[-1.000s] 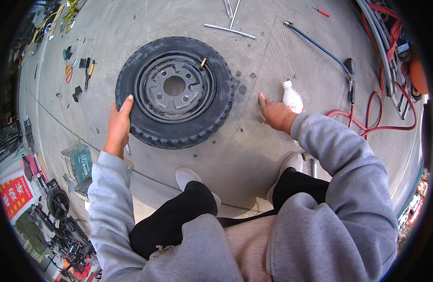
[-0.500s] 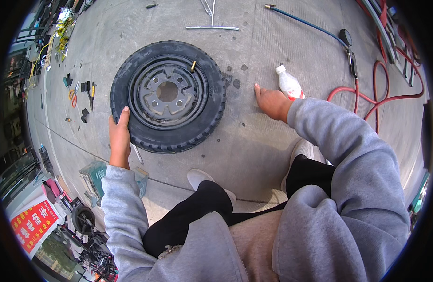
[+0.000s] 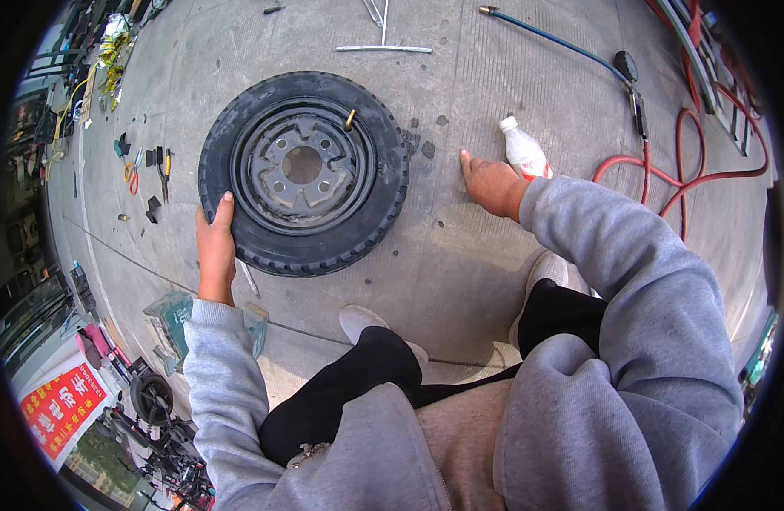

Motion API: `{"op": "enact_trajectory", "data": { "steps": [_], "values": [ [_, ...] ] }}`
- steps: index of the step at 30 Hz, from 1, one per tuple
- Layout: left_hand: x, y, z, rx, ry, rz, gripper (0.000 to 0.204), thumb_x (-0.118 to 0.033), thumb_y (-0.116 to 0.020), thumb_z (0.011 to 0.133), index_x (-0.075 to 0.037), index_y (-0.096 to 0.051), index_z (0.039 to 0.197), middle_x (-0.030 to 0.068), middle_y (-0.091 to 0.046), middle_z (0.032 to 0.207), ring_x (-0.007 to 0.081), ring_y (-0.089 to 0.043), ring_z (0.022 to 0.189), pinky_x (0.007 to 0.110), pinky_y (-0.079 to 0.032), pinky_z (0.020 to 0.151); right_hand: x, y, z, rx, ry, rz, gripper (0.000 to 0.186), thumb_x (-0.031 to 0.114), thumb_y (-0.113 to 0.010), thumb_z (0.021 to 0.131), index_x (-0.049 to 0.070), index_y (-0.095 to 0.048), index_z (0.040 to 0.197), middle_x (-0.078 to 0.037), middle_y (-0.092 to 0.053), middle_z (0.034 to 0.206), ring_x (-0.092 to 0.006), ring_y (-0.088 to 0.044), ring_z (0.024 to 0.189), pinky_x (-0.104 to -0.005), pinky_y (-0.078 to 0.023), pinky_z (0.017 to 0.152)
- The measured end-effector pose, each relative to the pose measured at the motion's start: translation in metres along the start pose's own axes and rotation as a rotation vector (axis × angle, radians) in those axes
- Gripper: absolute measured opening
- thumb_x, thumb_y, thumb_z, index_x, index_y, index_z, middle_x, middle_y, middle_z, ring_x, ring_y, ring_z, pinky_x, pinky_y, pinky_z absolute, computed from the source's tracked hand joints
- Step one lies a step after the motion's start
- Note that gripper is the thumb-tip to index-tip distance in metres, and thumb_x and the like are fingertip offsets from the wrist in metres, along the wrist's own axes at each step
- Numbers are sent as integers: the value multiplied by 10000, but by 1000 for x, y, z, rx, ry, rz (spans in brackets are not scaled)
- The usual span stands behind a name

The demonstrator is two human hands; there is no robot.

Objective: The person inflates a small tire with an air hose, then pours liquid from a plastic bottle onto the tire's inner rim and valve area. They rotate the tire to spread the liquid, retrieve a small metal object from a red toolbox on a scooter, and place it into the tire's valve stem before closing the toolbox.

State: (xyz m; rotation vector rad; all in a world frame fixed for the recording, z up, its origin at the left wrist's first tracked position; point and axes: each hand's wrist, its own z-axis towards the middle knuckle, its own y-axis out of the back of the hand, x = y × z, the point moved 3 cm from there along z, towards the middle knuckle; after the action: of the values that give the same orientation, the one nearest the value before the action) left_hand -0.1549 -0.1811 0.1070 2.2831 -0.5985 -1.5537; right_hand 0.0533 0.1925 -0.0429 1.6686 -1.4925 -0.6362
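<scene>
The left hand grips the black rubber tyre at its lower-left edge, thumb pressed on the upper sidewall and pointing away from the body; its other fingers go out of sight past the tread, so their exact hold cannot be told. The right hand is well apart from the tyre, to its right, with one digit stretched out toward it; the rest are tucked out of view, and whether they are curled or loose cannot be told.

The tyre lies ahead of the feet on the grey concrete floor, its face turned up, mounted on a dark steel wheel with a round centre hole. Being round, it has no long axis. The slim brass-coloured valve stem is on the wheel's upper-right side, ahead and to the left of the right hand. The left hand is the nearer one, in contact with the rubber; bare floor separates the right hand from the tread.

Just beside the right hand is a white plastic bottle with a red-and-white label, partly hidden by the wrist; contact between them is unclear.
</scene>
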Motion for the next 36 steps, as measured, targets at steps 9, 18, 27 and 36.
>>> {"op": "enact_trajectory", "data": {
  "steps": [9, 18, 27, 36],
  "values": [
    [2, 1, 1, 9, 15, -5, 557, -296, -670, 958, 99, -504, 1315, 186, -624, 1236, 230, -623, 1058, 318, -485, 945, 2, 4, -1, 17, -3, 2, 623, 15, -534, 903, -187, -309, 1447, -259, -647, 1050, -324, -715, 872, -385, -585, 684],
    [7, 3, 6, 22, 44, -38, 595, -306, -674, 953, 113, -480, 1328, 206, -608, 1257, 244, -620, 1080, 326, -483, 954, 1, 0, 0, -10, -4, 3, 627, 8, -538, 897, -189, -309, 1447, -259, -648, 1047, -321, -714, 876, -380, -583, 687],
    [12, 5, 7, 25, 84, -46, 647, -323, -686, 941, 122, -453, 1349, 222, -591, 1284, 259, -615, 1115, 332, -479, 974, 0, -5, 2, -31, 0, -4, 618, 23, -531, 904, -189, -316, 1444, -249, -650, 1050, -306, -714, 875, -370, -583, 694],
    [10, 4, 6, 26, 73, -47, 629, -317, -682, 944, 122, -465, 1339, 216, -598, 1274, 255, -618, 1105, 330, -483, 966, 1, -3, 2, -33, -2, -17, 622, 25, -543, 896, -189, -327, 1438, -251, -652, 1060, -302, -715, 888, -364, -584, 700]
  ]
}}
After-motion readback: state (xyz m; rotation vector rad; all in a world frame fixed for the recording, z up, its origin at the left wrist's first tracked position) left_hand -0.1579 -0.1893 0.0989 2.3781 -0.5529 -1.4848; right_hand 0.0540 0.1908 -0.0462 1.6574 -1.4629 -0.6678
